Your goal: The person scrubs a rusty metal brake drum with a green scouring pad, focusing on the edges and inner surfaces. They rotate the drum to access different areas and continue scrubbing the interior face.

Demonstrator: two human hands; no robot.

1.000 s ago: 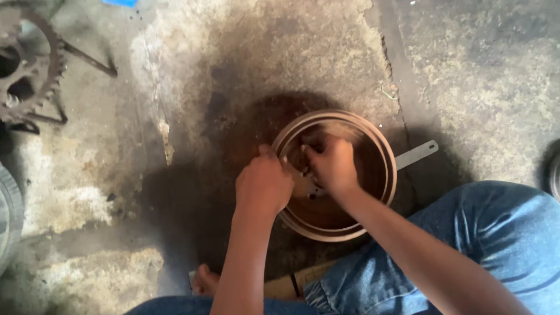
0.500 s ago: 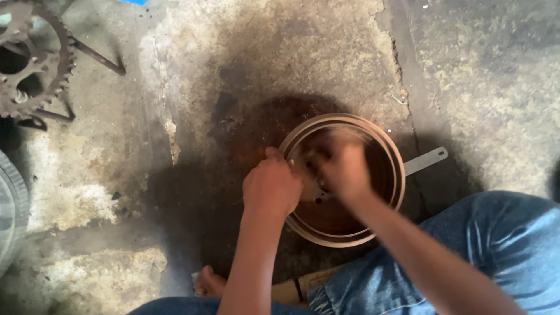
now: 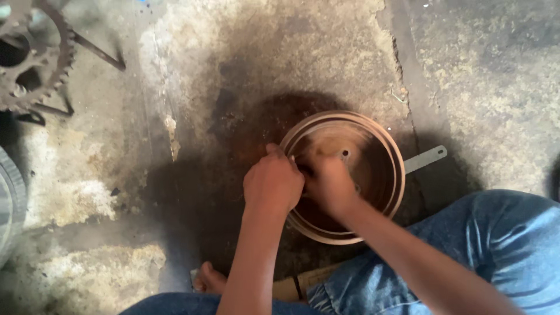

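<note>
A round rusty-brown metal drum (image 3: 382, 175) lies open side up on the stained concrete floor. A flat grey metal arm (image 3: 426, 158) sticks out from its right side. My left hand (image 3: 272, 184) is closed over the drum's near-left rim. My right hand (image 3: 329, 185) is inside the drum, fingers curled and pressed against the inner wall; whatever it holds is hidden. Both forearms reach in from the lower edge of the view.
A toothed sprocket (image 3: 32, 55) on a wheel stands at the top left, with a tyre edge (image 3: 10, 204) below it. My blue-jeaned knee (image 3: 490, 245) fills the lower right. A bare foot (image 3: 209, 280) rests on the floor near the bottom.
My right hand has shifted from the drum's upper left part down toward the near-left inner wall. The left hand stays on the rim. The view has drifted slightly.
</note>
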